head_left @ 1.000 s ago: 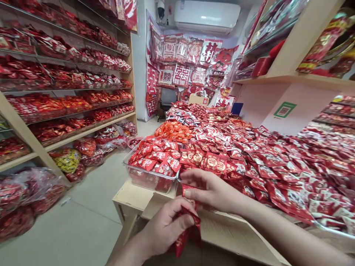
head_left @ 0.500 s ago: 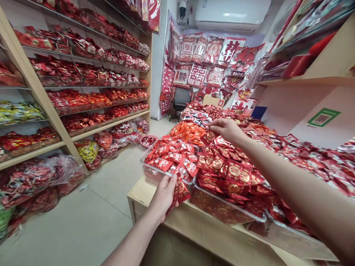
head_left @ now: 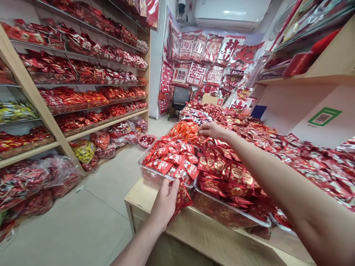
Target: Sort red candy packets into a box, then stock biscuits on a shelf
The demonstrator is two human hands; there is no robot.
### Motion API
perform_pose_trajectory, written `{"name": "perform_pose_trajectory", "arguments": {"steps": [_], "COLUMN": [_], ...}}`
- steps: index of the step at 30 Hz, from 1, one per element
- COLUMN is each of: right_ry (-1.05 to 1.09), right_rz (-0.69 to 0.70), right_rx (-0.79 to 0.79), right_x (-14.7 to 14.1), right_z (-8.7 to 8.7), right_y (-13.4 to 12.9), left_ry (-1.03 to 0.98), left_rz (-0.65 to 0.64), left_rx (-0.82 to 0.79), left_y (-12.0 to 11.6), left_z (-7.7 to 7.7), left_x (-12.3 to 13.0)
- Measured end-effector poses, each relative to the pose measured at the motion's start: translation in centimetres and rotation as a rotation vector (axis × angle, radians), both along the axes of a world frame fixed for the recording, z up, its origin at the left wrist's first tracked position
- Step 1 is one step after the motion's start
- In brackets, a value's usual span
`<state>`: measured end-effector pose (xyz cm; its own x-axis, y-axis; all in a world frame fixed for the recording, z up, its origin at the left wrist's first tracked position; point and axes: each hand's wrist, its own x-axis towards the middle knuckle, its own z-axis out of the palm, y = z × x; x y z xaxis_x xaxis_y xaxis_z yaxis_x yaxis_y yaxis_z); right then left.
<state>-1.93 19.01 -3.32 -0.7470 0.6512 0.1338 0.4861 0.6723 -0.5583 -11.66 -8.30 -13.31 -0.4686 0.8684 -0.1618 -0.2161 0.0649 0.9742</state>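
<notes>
Red candy packets (head_left: 183, 197) with gold print are gripped in my left hand (head_left: 165, 203), in front of the clear bin's front rim. My right hand (head_left: 213, 131) reaches over the far bins, its fingers pinched together at the edge of the orange packets (head_left: 183, 130). What those fingers hold is hidden; a dark red packet shows just below them. Between my hands, a clear plastic bin (head_left: 152, 173) is heaped with bright red, white-lettered packets (head_left: 173, 158). Right of it, another clear bin (head_left: 227, 212) is piled with dark red packets (head_left: 235, 173) bearing gold round prints.
More red packets (head_left: 305, 155) cover the display at right. Tall shelves (head_left: 105, 131) of packets line the left wall, with filled bags (head_left: 24, 181) below on the floor. A pink basin (head_left: 146, 146) and an office chair (head_left: 179, 98) stand farther back.
My right hand has moved left and slightly down, toward the orange packets; the red packet it pinched is now mostly hidden. My left hand still holds its packets, shifted slightly right.
</notes>
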Motion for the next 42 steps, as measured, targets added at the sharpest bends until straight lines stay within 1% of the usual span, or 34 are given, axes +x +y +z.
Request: {"name": "perform_pose_trajectory", "arguments": {"steps": [3,7,10,13,15,18,23,26,29,31,33,36,38,42], "right_ry": [-0.091,-0.262,-0.384,-0.479,-0.518,-0.546,-0.628,-0.657,-0.658,-0.643,-0.611,-0.576,-0.593,-0.673], "right_rz": [0.007,0.039,0.037,-0.006,-0.042,-0.068,-0.012,-0.038,-0.063,-0.074,-0.099,-0.186,-0.254,-0.358], "right_rx": [0.003,0.029,0.087,0.164,0.218,0.291,0.281,0.305,0.318,0.324,0.343,0.386,0.389,0.317], "right_x": [0.1,-0.9,-1.5,-1.9,-2.0,-2.0,-1.7,-1.4,-1.3,-1.1,-0.4,1.6,3.4,7.0], "right_z": [-0.1,-0.9,-1.5,-1.8,-1.6,-1.0,-0.1,-0.2,-0.2,0.4,1.6,3.6,4.6,5.2], "right_y": [-0.4,-0.9,-0.8,-1.0,-1.5,-2.7,-4.2,-4.6,-4.9,-5.1,-5.3,-5.3,-5.1,-4.6], "left_ry": [0.001,0.013,-0.001,0.0,0.002,0.007,0.029,0.032,0.033,0.028,0.026,0.011,-0.003,0.0], "left_rz": [-0.06,-0.066,-0.07,-0.069,-0.069,-0.073,-0.113,-0.113,-0.111,-0.105,-0.08,-0.084,-0.105,-0.071], "left_rx": [-0.032,-0.002,-0.021,-0.028,-0.024,-0.029,-0.021,-0.009,-0.011,-0.018,-0.022,-0.042,-0.053,-0.041], "left_y": [0.0,0.0,0.0,0.0,-0.1,-0.1,-0.1,0.0,0.1,0.0,-0.1,-0.1,-0.1,0.0], "left_z": [0.0,-0.1,-0.1,-0.1,0.0,0.1,-0.4,-0.7,-0.7,-0.5,-0.2,0.2,0.4,0.4], "left_x": [0.0,-0.1,-0.1,-0.1,0.0,0.0,-0.3,-0.4,-0.4,-0.3,-0.2,-0.2,-0.3,-0.3]}}
